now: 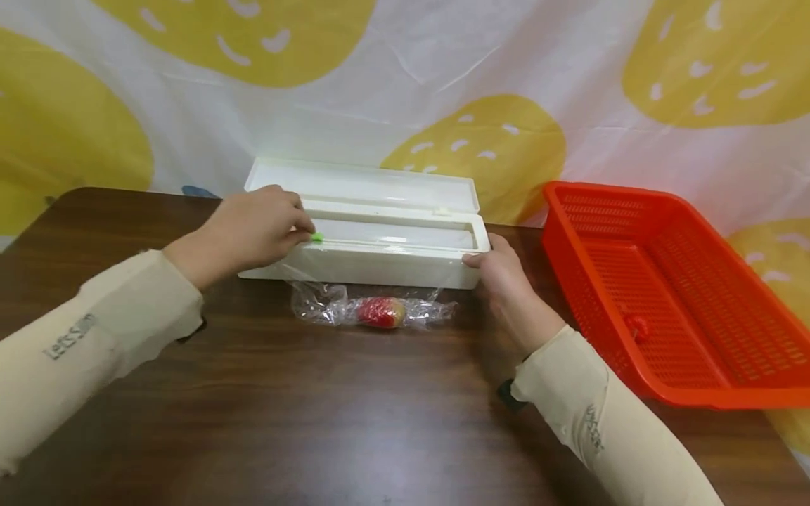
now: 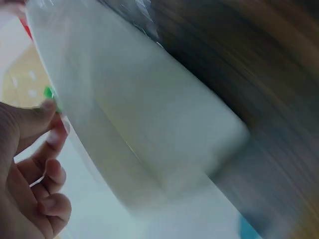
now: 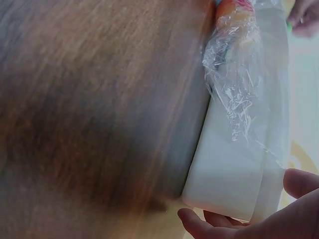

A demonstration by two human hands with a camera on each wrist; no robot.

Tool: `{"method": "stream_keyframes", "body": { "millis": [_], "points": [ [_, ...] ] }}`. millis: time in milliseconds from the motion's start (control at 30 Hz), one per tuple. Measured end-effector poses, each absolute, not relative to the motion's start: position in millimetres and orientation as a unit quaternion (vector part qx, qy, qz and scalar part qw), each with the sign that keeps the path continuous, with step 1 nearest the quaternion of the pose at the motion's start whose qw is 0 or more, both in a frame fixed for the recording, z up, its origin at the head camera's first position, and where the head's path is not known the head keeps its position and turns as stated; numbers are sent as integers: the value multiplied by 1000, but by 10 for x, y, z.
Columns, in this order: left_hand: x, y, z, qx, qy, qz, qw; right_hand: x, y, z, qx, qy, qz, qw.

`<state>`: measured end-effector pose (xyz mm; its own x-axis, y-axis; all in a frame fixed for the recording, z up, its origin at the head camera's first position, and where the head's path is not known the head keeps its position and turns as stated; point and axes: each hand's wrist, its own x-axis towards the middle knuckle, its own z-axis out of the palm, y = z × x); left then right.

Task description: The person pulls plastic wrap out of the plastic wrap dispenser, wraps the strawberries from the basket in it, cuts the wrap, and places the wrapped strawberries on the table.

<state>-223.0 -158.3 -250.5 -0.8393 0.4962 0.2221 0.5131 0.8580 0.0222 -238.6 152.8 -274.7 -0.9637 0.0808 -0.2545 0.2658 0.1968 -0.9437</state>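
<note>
A long white cling film dispenser box (image 1: pixel 363 263) stands on the table with its lid (image 1: pixel 367 184) raised behind it. My left hand (image 1: pixel 253 223) pinches the small green slider (image 1: pixel 318 237) on the box's front top edge; thumb and index fingertip meet at the slider (image 2: pixel 49 93) in the left wrist view. My right hand (image 1: pixel 506 284) grips the box's right end, thumb on its top edge and fingers (image 3: pixel 192 224) around the end. Before the box lies a red and yellow fruit (image 1: pixel 381 313) wrapped in crinkled cling film (image 3: pixel 234 84), which reaches up the box's front.
A red plastic basket (image 1: pixel 569 263) stands at the right, close to my right forearm, with a small red object (image 1: pixel 638 327) visible at its near side. Behind the brown table (image 1: pixel 354 407) hangs a white cloth (image 1: pixel 304 119) with yellow fruit shapes.
</note>
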Motion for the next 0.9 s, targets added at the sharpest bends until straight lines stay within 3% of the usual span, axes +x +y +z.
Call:
{"method": "stream_keyframes", "body": {
  "millis": [200,400,533,700,800,900],
  "points": [
    [-2116,-2143,-2502,-239,-962,-3,130,-2367,1632,-2715,117,781,-609,74],
    [-2095,-2277,-2523,-231,-962,-7,142,-2365,1651,-2694,108,786,-605,68],
    [-2018,-2163,-2494,-199,-970,-19,138,-2332,1632,-2723,118,776,-616,72],
    [-1777,-1734,-2476,-194,-960,-59,195,-2226,1640,-2683,150,730,-660,94],
    [-1666,-1448,-2515,-216,-957,-86,176,-2146,1659,-2622,174,697,-692,74],
    [-1636,-1274,-2642,-231,-961,-97,116,-2042,1652,-2623,191,688,-698,52]
  ]
}}
